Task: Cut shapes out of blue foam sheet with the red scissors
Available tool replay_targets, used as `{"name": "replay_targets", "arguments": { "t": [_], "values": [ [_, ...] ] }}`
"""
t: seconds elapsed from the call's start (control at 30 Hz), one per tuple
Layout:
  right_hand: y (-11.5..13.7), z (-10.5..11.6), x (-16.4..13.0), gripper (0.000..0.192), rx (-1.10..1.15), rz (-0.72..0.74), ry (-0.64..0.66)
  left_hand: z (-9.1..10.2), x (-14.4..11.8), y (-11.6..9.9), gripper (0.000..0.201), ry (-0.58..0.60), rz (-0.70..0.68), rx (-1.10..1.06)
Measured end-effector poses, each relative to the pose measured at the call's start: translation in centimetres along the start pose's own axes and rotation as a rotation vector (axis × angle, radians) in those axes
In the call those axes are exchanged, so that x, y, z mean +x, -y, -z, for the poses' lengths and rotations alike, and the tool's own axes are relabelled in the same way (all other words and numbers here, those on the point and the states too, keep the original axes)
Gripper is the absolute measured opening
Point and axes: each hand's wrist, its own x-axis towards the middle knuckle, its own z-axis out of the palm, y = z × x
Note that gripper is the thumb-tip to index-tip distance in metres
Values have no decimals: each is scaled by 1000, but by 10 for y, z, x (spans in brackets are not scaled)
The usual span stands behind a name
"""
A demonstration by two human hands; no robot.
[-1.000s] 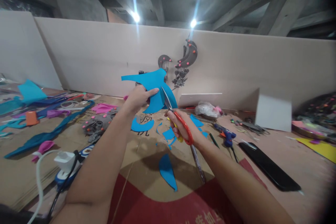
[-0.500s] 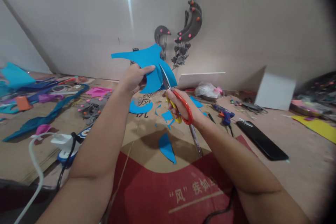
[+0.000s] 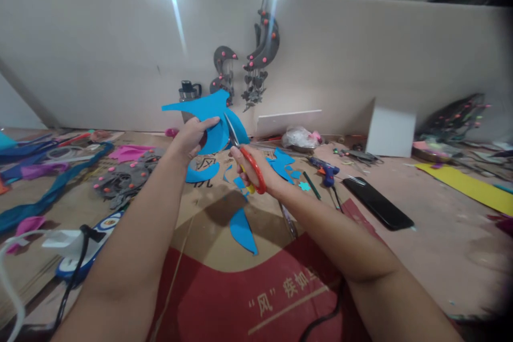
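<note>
Left hand point(image 3: 193, 136) pinching a blue sheet point(image 3: 212, 109) up above the cardboard point(image 3: 208, 232) | right hand point(image 3: 267, 168) gripping scissors point(image 3: 251, 160), blades against the sheet | mid-cut, I'd say; another snip would want the sheet steady | blue offcut point(image 3: 242, 231) below | black phone point(image 3: 379, 203) off right on the surface point(image 3: 441, 256)

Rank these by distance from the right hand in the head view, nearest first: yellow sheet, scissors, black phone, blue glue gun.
1. Scissors: held in the right hand.
2. Blue glue gun: right of the hand.
3. Black phone: farther right.
4. Yellow sheet: farthest right of these.
</note>
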Motion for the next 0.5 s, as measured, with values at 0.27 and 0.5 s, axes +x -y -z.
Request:
{"name": "replay_targets", "arguments": {
  "t": [0.27, 0.5],
  "values": [
    [-33, 17, -5, 45, -170, -91, 0, -5, -2, 43, 34, -36, 140, -6],
    [-41, 33, -44, 41, -197, -85, -28, -28, -31, 66, 37, -52, 175, -137]
  ]
}}
